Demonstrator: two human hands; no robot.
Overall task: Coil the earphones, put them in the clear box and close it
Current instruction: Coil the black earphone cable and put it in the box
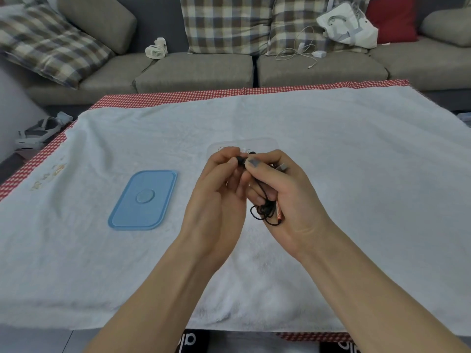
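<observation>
Blue lid point(143, 199) flat on the towel point(356, 161), well left of the fingers. Left hand point(219, 192) pinching an earbud. Earphones point(265, 211) bunched in the right hand point(283, 194), fingers curled shut around the cord. Clear box point(265, 145) just beyond the fingertips.

A home living room. A grey sofa point(193, 70) holds plaid cushions point(226, 24). A towel-draped table point(331, 149) stands before it.

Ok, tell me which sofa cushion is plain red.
The red cushion at the sofa's far right, behind the white bag; the other cushions are checked or plain grey.
</observation>
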